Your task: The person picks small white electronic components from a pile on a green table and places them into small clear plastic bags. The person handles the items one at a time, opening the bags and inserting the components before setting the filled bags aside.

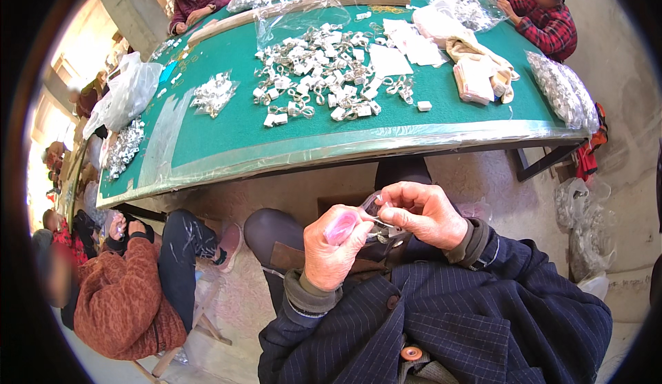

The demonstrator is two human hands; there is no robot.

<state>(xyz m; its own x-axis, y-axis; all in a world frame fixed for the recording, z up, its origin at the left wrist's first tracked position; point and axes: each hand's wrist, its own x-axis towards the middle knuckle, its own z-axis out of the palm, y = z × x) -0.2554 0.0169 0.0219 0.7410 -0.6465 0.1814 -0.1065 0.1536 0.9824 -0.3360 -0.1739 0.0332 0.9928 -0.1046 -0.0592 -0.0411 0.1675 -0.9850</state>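
My left hand is closed around a bundle of pink plastic, its rounded end showing between thumb and fingers. Close by, my right hand pinches the top of a clear plastic bag with shiny metal pieces in it. The tips of both hands nearly meet over this bag, above my lap. What lies right between the fingertips is too small to make out. Beyond my hands, a loose pile of small white blocks with metal rings covers the middle of the green table.
A small filled bag lies left of the pile; white papers and a beige cloth lie right. A wooden bar crosses the table's far part. One person sits at my left, others across the table. Filled bags rest at the right edge.
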